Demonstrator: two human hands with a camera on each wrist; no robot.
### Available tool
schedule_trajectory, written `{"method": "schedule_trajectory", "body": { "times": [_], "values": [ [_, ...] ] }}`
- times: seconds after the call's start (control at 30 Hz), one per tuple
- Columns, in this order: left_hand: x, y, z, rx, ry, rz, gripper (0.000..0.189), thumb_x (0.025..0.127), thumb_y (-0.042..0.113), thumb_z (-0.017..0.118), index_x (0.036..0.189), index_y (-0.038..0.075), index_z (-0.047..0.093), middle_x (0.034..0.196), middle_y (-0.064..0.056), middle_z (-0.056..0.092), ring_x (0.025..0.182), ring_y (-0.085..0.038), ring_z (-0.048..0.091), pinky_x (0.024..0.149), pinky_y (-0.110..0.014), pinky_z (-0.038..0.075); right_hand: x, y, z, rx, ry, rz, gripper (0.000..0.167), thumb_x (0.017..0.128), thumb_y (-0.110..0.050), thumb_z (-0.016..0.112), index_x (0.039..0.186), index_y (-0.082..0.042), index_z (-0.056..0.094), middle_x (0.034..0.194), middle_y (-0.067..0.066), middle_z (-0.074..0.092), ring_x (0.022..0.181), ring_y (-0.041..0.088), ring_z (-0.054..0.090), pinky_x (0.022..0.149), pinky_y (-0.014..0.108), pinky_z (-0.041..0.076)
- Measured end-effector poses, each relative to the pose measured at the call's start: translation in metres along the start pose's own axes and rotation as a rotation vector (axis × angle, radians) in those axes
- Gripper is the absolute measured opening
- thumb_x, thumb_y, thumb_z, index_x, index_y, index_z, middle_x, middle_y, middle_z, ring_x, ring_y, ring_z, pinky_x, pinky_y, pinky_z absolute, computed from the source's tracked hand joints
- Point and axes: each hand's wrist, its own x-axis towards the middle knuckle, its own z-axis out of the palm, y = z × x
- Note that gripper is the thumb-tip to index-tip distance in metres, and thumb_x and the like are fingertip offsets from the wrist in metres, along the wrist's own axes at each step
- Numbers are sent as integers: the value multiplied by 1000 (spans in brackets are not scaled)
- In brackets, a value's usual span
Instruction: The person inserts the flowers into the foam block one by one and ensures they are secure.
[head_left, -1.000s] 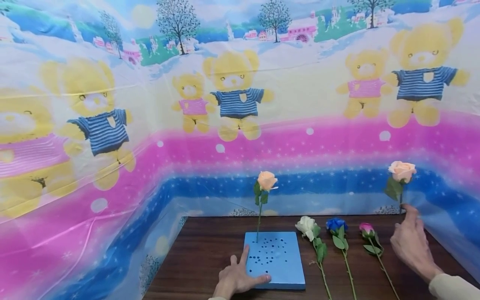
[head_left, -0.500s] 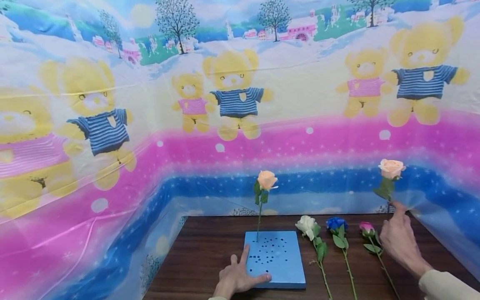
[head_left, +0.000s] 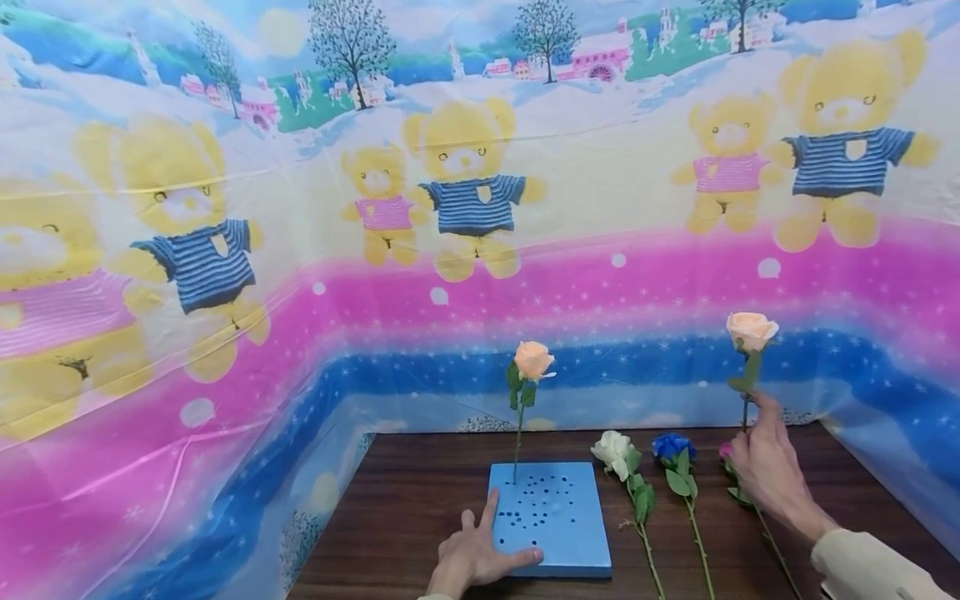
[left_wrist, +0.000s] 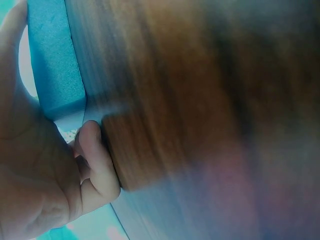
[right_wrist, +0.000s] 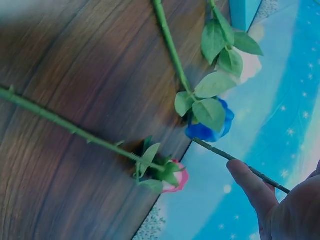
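Observation:
My right hand (head_left: 774,467) pinches the stem of a peach rose (head_left: 752,332), bloom up, above the right side of the table. In the right wrist view the bare lower stem (right_wrist: 220,151) sticks out past the thumb. My left hand (head_left: 472,557) rests at the left front edge of a blue foam block (head_left: 577,546) pierced with many holes, thumb and index finger spread over its top. Another peach rose (head_left: 534,361) stands upright in a hole near the block's back left corner. Behind the right hand, a pink rose (right_wrist: 176,177) is partly hidden in the head view.
To the right of the block, a white rose (head_left: 613,454) and a blue rose (head_left: 672,451) lie on the dark wooden table (head_left: 405,492), stems toward the front. A printed bear cloth (head_left: 615,208) hangs behind the table and along both sides.
My right hand has carried the peach rose leftward and slightly up, now overlapping the pink rose, and the flower has turned more upright. The left hand keeps its place on the block.

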Motion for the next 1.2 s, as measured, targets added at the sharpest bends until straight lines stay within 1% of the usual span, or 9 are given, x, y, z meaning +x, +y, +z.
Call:
{"method": "schedule_trajectory", "body": {
  "times": [0.13,0.17,0.27,0.43,0.57,0.67,0.83,0.97,1.2],
  "values": [
    [1,0,1,-1,0,2,131,78,101,65,180,31,22,160,-32,46,62,-28,55,62,-47,40,1,-8,6,16,-9,-10,84,106,6,47,176,-25,13,115,20,52,60,17,48,50,33,37],
    [1,0,2,0,0,2,130,78,101,65,180,31,22,160,-32,46,62,-28,55,62,-47,40,2,-9,8,22,-9,-17,85,105,6,47,176,-26,14,119,20,51,59,16,47,50,33,37],
    [0,0,1,0,1,2,130,78,100,66,179,31,23,157,-31,48,64,-29,56,62,-48,40,3,-15,13,45,-22,-28,87,104,6,49,176,-28,15,115,18,49,56,15,47,48,33,37],
    [2,-1,4,-3,-6,-16,135,73,105,64,179,32,23,157,-31,48,63,-29,56,60,-45,37,4,-25,22,58,-56,-25,87,106,4,49,177,-29,12,95,13,50,55,16,46,49,33,37],
    [4,-3,6,-8,-11,-13,140,69,109,61,180,32,22,158,-32,47,62,-30,55,58,-44,36,3,-32,26,67,-67,-33,84,108,5,48,177,-26,11,95,13,48,58,16,45,49,33,39],
    [3,-2,4,-11,-7,-4,137,72,106,63,180,33,20,159,-31,46,62,-29,54,60,-46,38,4,-38,29,81,-73,-40,81,110,4,47,176,-25,11,97,14,48,59,16,45,48,33,39],
    [1,-2,3,-3,8,6,130,78,101,64,180,32,21,160,-31,46,63,-28,55,63,-48,41,5,-44,38,115,-74,-81,77,110,3,48,175,-22,14,89,12,49,54,13,44,46,31,38],
    [0,-2,2,1,13,10,130,79,100,65,180,31,21,159,-31,46,65,-29,57,64,-49,43,5,-51,42,149,-75,-107,79,109,6,50,175,-23,18,87,10,51,53,11,43,45,31,39],
    [-4,1,-1,10,12,4,130,78,101,65,180,31,22,160,-31,47,64,-28,57,61,-45,39,4,-60,48,164,-82,-105,76,112,5,49,175,-25,20,90,10,53,55,11,45,46,31,40]
  ]
}}
